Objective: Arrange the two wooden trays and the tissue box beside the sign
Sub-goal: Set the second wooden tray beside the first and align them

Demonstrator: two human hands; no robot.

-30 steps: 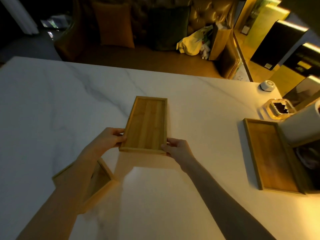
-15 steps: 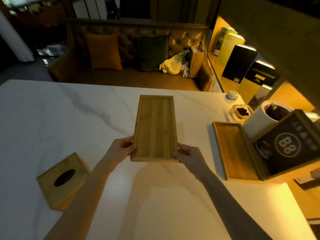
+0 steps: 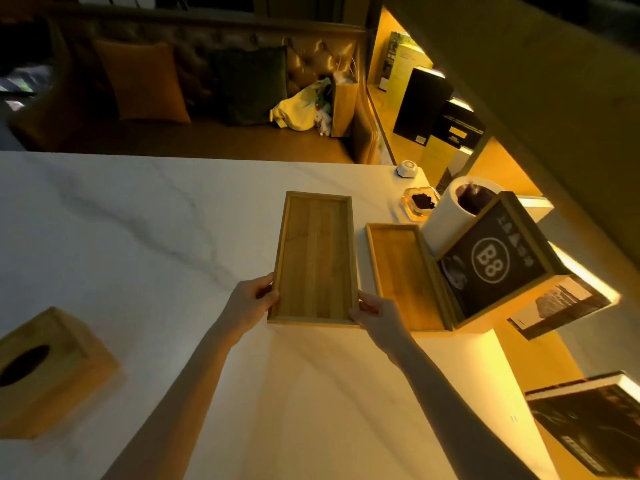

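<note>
Left hand [image 3: 250, 306] and right hand [image 3: 378, 315] each gripped a near corner of the wooden tray [image 3: 313, 258], fingers closed on its rim. Tray lay lengthwise on the white marble table [image 3: 138, 237], just left of the second tray [image 3: 405, 275], a narrow gap between them. Second tray sat against the black B8 sign [image 3: 491, 261] on its right. Tissue box [image 3: 45, 368] stood well apart, near left.

Two bare forearms, no sleeves, rings or watch in view.
</note>
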